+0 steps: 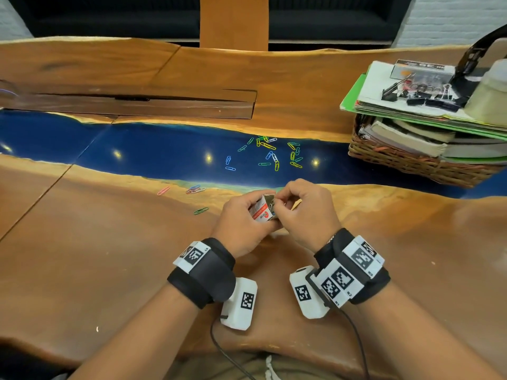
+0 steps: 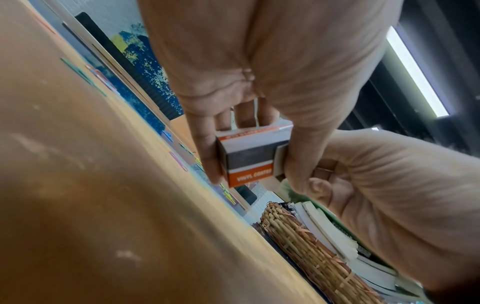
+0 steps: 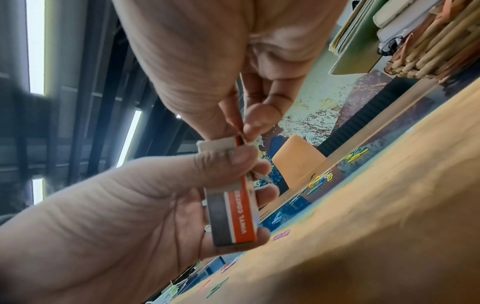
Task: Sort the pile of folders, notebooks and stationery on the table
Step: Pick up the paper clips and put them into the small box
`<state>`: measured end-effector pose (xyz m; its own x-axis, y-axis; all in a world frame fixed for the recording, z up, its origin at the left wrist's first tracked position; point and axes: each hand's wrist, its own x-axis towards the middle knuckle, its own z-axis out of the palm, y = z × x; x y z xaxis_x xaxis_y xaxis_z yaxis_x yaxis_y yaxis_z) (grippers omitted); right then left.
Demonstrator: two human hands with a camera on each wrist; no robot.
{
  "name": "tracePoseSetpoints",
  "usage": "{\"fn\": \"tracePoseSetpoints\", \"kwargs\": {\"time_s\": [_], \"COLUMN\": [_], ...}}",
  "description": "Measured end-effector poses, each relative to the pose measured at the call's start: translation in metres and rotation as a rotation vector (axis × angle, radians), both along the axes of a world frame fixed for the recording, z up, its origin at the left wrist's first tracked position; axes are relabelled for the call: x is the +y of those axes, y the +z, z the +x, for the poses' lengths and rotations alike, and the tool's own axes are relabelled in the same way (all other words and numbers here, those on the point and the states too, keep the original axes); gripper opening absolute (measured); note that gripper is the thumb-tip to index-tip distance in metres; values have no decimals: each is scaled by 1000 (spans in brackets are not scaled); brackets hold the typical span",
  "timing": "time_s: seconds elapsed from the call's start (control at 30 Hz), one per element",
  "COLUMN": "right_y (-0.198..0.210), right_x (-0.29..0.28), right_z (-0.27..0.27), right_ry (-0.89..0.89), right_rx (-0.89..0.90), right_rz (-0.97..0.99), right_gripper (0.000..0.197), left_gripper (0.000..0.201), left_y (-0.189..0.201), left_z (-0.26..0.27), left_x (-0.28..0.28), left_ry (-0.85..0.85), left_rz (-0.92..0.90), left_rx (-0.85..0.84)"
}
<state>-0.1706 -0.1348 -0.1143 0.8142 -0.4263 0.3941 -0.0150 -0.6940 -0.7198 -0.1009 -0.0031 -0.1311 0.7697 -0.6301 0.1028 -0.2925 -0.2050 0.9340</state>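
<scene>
Small orange, grey and white paper-clip box (image 1: 262,211) gripped in left hand (image 1: 241,229), above the table's near wooden edge (image 1: 109,242); right hand (image 1: 304,209) pinching at its open top flap. Loose coloured paper clips (image 1: 270,153) scattered beyond the box, slightly right, on the blue strip; right hand probably nearer

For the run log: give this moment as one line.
left hand: grips paper-clip box | right hand: pinches box flap | loose paper clips: scattered on table
</scene>
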Motion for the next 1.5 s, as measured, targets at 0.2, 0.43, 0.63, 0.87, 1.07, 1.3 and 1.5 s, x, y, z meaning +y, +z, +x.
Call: {"fn": "tracePoseSetpoints", "kwargs": {"time_s": [0.2, 0.43, 0.63, 0.87, 1.07, 1.3, 1.5], "right_y": [-1, -10, -12, -9, -5, 38, 43], "right_x": [-4, -13, 0, 15, 10, 25, 52], "right_z": [6, 48, 81, 110, 94, 75, 72], "right_ry": [66, 26, 96, 54, 60, 78, 94], "right_rx": [15, 377, 687, 820, 742, 124, 36], "right_rz": [141, 80, -116, -179, -143, 566, 302], "right_gripper": [6, 8, 22, 11, 14, 12, 16], "left_gripper": [44, 40, 37, 45, 46, 43, 38], "left_y": [6, 23, 26, 14, 6, 13, 23], "left_z": [11, 52, 58, 51, 51, 50, 40], "left_x": [4, 40, 43, 34, 36, 49, 57], "left_ry": [29, 275, 313, 254, 265, 309, 279], "left_rz": [4, -44, -61, -30, 19, 14, -43], "left_rx": [12, -11, -15, 7, 40, 54, 25]}}
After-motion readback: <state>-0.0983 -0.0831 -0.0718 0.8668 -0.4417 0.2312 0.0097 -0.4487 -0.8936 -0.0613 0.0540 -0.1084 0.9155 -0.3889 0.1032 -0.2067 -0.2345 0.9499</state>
